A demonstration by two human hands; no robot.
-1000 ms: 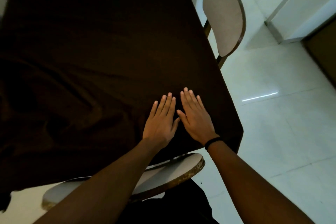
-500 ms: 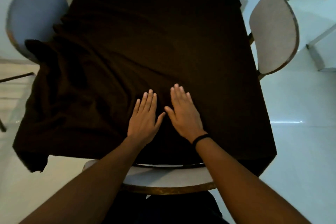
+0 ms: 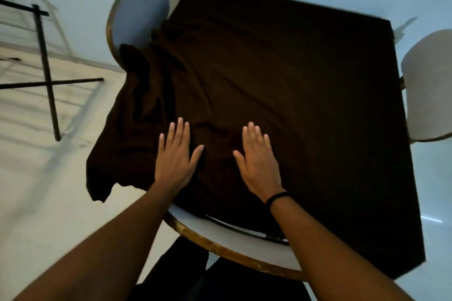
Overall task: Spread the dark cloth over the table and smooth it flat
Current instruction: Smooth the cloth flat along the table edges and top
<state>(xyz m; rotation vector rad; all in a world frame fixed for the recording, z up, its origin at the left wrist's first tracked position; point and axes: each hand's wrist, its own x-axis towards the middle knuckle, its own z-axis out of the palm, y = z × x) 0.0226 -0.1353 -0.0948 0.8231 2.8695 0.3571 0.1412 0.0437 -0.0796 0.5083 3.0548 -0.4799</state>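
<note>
Left hand (image 3: 175, 156), right hand (image 3: 259, 157) apart, flat, open on dark cloth (image 3: 305, 95); bunched folds left of left hand risk dragging cloth off table.

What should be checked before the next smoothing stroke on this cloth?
1. Left hand flat on the cloth: ok.
2. Right hand flat, fingers spread: ok.
3. Cloth's right half smooth: ok.
4. Left half smooth: not ok, folds bunch near the left chair.
5. Left corner hanging evenly: not ok, it droops in a ragged point.
6. Table fully covered under the folds: cannot tell.
</note>
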